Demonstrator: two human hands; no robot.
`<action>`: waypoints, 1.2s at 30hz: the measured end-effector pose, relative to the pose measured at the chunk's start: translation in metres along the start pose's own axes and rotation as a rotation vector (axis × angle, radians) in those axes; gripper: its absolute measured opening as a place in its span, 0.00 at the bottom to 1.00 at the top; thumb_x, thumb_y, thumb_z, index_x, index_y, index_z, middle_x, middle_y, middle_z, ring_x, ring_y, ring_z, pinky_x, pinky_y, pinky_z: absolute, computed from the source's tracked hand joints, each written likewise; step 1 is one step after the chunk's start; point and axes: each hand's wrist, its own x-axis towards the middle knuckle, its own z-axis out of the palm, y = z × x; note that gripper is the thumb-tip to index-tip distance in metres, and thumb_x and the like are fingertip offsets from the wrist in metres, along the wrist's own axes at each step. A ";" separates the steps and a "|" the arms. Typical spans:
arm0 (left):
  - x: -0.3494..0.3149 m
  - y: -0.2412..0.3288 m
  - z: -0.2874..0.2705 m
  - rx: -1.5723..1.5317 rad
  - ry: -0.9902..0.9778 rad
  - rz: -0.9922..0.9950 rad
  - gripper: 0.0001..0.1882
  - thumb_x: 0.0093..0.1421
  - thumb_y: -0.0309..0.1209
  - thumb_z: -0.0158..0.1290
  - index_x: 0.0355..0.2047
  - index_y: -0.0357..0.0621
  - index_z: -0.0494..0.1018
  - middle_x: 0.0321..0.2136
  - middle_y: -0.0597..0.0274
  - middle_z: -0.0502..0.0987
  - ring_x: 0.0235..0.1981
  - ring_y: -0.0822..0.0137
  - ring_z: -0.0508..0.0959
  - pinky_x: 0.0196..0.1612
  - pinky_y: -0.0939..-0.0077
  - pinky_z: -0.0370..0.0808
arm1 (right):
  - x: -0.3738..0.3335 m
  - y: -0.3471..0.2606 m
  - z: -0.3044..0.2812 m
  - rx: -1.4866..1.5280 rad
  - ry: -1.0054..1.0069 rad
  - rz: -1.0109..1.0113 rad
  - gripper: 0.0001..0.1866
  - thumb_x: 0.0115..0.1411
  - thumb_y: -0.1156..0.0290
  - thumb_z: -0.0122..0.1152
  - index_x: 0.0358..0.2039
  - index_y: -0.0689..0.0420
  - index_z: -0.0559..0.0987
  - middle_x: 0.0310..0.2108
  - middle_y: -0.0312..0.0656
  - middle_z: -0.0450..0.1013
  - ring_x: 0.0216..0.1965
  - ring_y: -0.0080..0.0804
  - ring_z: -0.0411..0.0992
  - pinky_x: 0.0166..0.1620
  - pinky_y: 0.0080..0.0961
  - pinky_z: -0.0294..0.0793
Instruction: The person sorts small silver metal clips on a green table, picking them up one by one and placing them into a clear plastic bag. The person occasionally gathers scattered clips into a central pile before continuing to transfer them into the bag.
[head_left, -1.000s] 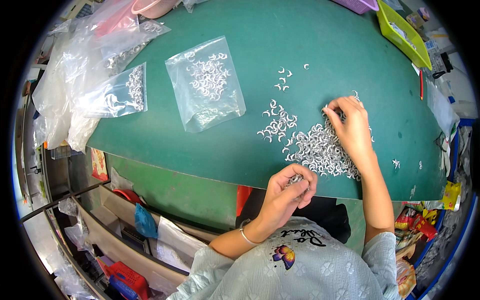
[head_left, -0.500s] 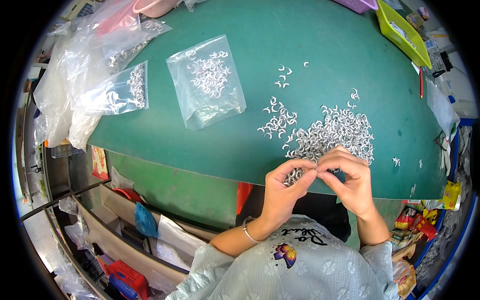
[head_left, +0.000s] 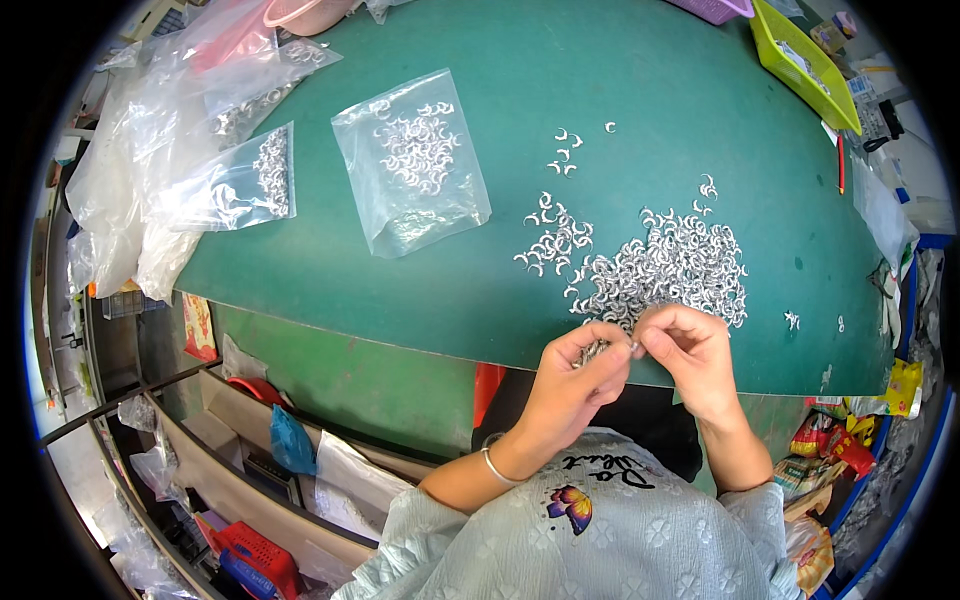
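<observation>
Near the table's front edge my left hand [head_left: 580,381] is closed in a pinch, thumb against forefinger. My right hand [head_left: 692,359] meets it fingertip to fingertip, also pinching. A tiny silvery piece [head_left: 634,346] shows between the fingertips, mostly covered, so its exact shape is hidden. Just beyond the hands lies a heap of small silvery crescent-shaped metal pieces [head_left: 672,268]. More crescents show through the gap inside my left hand's curled fingers; whether they rest in the palm or on the table I cannot tell. A looser cluster of crescents [head_left: 557,243] spreads left of the heap.
On the green table [head_left: 400,300] lies a clear plastic bag [head_left: 427,222] with crescents inside. Another part-filled bag [head_left: 235,190] and crumpled plastic [head_left: 130,180] cover the far left. A green basket [head_left: 800,65] stands far right, near a red pen [head_left: 841,165].
Both hands have drawn slightly nearer to me. The right hand's fingers have curled in and lowered, uncovering more of the heap. The bags and loose crescents stay in place.
</observation>
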 end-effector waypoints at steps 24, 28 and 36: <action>0.001 -0.001 -0.005 0.075 -0.145 0.174 0.09 0.58 0.31 0.47 0.27 0.41 0.60 0.22 0.58 0.64 0.18 0.77 0.61 0.18 0.87 0.58 | 0.085 0.006 -0.044 -0.959 0.290 -0.246 0.07 0.44 0.77 0.63 0.25 0.62 0.76 0.25 0.41 0.71 0.28 0.37 0.65 0.32 0.27 0.66; 0.001 -0.003 -0.002 0.010 -0.128 0.167 0.08 0.59 0.31 0.45 0.27 0.41 0.60 0.22 0.58 0.65 0.18 0.77 0.60 0.18 0.87 0.57 | 0.077 0.004 -0.043 -0.783 0.332 -0.390 0.07 0.45 0.80 0.62 0.28 0.63 0.76 0.24 0.38 0.72 0.24 0.26 0.64 0.29 0.21 0.65; 0.003 -0.006 -0.003 0.209 0.008 0.167 0.08 0.59 0.28 0.48 0.37 0.37 0.66 0.26 0.57 0.70 0.20 0.78 0.64 0.19 0.88 0.59 | 0.015 -0.007 -0.015 0.167 0.045 -0.072 0.07 0.51 0.85 0.57 0.33 0.65 0.75 0.31 0.38 0.72 0.32 0.19 0.68 0.36 0.15 0.68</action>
